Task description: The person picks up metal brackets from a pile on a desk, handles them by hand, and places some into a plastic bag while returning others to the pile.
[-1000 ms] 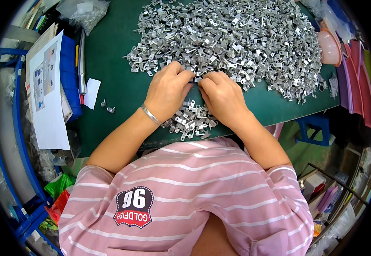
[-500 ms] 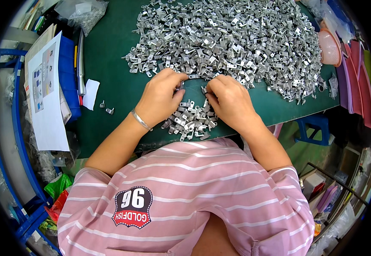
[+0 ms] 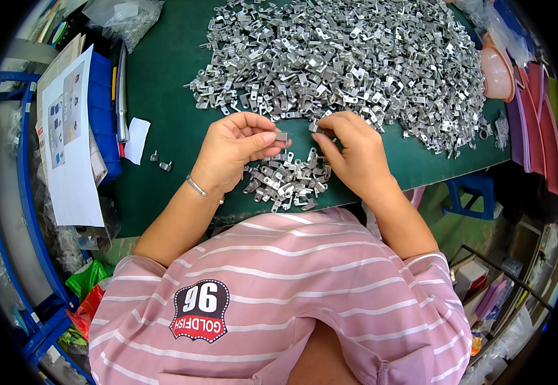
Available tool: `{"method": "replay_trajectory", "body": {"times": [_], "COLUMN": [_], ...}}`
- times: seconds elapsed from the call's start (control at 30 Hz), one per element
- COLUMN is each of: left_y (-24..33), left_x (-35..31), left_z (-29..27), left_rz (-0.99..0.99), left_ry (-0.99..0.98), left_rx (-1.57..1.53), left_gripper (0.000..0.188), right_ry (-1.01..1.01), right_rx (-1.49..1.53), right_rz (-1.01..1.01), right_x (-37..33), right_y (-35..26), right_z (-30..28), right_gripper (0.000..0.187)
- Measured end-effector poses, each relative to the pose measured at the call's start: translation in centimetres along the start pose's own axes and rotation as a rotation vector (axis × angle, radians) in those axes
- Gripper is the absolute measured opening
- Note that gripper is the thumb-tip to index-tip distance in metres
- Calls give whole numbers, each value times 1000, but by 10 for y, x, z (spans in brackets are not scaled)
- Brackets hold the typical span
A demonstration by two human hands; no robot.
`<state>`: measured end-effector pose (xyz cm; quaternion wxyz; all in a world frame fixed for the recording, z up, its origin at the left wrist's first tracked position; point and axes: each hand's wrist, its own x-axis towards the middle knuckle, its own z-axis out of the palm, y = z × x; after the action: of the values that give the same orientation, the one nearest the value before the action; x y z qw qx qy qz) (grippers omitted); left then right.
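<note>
My left hand [image 3: 237,149] pinches a small silver metal bracket [image 3: 281,136] between thumb and fingers, palm partly turned up. Opposite it, my right hand [image 3: 356,149] grips another metal bracket [image 3: 314,128] at its fingertips. The two brackets are apart, with a short gap of green tabletop between them. Below and between the hands lies a small heap of brackets [image 3: 286,183] near the table's front edge. A far larger pile of the same brackets [image 3: 336,61] spreads just beyond my fingers.
Two loose brackets [image 3: 164,166] and a white paper scrap [image 3: 137,141] lie left on the green table [image 3: 163,83]. A blue bin [image 3: 104,115] with papers stands further left. A plastic bag of small parts [image 3: 134,25] is far left; a pink basket [image 3: 497,72] sits at right.
My left hand has turned its palm upward and drawn slightly nearer, bringing its bracket into sight. My right hand has shifted a little toward me and right, its bracket now showing more plainly.
</note>
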<state>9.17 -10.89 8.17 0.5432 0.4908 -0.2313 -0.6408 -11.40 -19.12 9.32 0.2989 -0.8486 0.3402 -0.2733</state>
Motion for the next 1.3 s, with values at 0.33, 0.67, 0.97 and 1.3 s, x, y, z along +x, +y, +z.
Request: {"method": "replay_trajectory", "body": {"times": [0.33,0.67,0.97,1.3], "left_y": [3,10,5,2], "left_x": [-6,-11,-10,-12], "left_z": [4,11,8,9], "left_rz": [-62,-65,-50,-21], "left_ry": [-76,-62,-117,-50], "left_rx": [-154,-157,-190,-9], "left_gripper": [15,12,11,13], "right_ry": [-86,-167,-181,-63], "right_rx": [400,888,862,436], "right_rz": [215,498,479,-54], "right_x": [-5,-11,-14,-4], "right_y": [-12,-8,-12,-23], "right_z": [-8,-8,-7,10], "right_gripper": [18,12,12,17]}}
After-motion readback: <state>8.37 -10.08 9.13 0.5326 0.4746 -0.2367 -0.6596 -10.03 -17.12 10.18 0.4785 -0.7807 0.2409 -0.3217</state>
